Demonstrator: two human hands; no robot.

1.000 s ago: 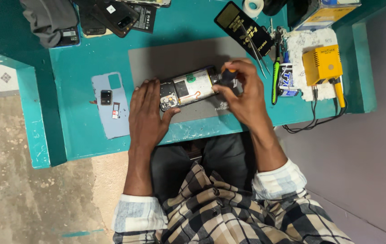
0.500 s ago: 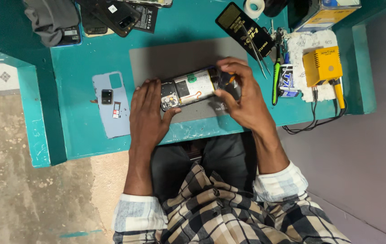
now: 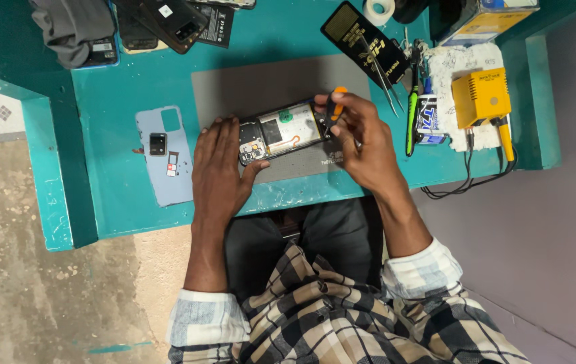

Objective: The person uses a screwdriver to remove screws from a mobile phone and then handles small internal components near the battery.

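Note:
An opened phone [image 3: 281,130] with its back removed lies on a grey work mat [image 3: 247,84] on the teal table. My left hand [image 3: 219,165] rests flat beside it, fingers steadying its left end. At the phone's right end my right hand [image 3: 359,138] grips a small screwdriver with an orange handle [image 3: 336,100], its tip down on the phone.
The phone's pale blue back cover [image 3: 163,155] lies left of the mat. Tweezers and a black case [image 3: 365,44], a green tool [image 3: 412,118], a yellow box with cables [image 3: 481,98], several phones [image 3: 167,20] and a grey cloth [image 3: 69,27] line the back.
My right hand has shifted slightly along the phone's right end, and the orange screwdriver handle now shows above my fingers. My left hand has stayed in place.

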